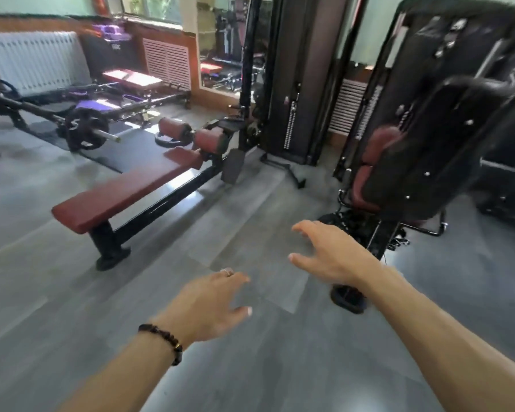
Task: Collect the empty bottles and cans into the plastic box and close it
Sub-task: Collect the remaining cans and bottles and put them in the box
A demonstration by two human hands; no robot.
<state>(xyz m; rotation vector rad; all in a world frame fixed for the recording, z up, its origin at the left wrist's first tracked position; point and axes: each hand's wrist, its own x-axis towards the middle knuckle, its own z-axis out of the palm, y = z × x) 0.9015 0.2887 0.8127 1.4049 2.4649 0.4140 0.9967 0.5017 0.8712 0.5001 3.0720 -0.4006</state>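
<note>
holding nothing in either hand: left hand (208, 304) reaching forward over the grey floor (72, 307), palm down, fingers spread and loosely curled, wearing a ring (227, 272) on one finger and a dark bead bracelet (164, 340) at the wrist. right hand (330, 254) stretching out further ahead and a little higher in the frame, also open, fingers splayed and bent, thumb pointing left, touching nothing. both forearms bare, coming in from the bottom edge, hands near each other but apart. lying ahead and to the left, a long red padded bench (125, 194) on a black frame, its top bare. standing beyond it, a barbell with a black weight plate (85, 129) and a white radiator (33, 60) along the wall. rising at right, a black weight machine (446, 123) with a red seat, its foot just beside the right wrist. not showing any bottles, cans or plastic box anywhere in this blurred view, so unable to tell where they are.
</note>
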